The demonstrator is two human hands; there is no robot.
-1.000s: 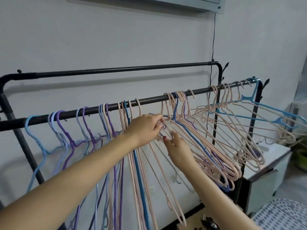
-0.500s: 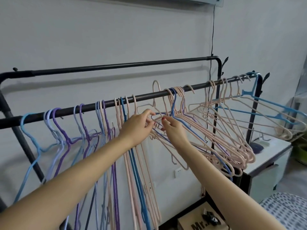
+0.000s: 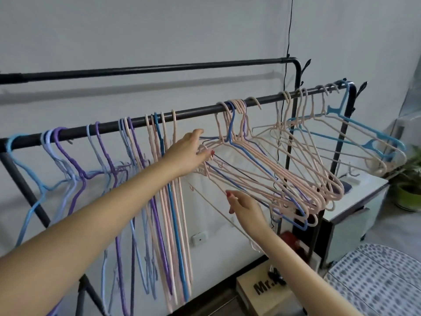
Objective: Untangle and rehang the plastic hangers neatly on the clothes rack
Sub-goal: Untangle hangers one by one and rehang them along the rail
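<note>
Both hands have moved apart. My left hand [image 3: 190, 153] rests flat against the pink hanger bunch [image 3: 268, 169] on the black rack bar [image 3: 200, 111]. My right hand [image 3: 245, 205] has dropped lower, fingers loose, touching one bottom bar. That lifted pink hanger is back down, so I pick another.

"Mr." on box [image 3: 262, 290], rest perhaps hidden

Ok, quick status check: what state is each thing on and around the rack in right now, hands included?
Front rail: loaded with hangers along its length.
Back rail: bare.
Purple and blue hangers: hanging straight, at the left.
Pink bunch: hooked on, splayed sideways, tangled.
Light blue hanger: hooked at the far right, tilted.
Left hand: fingers on the bunch's left ends.
Right hand: below the bunch, grip unclear.
</note>
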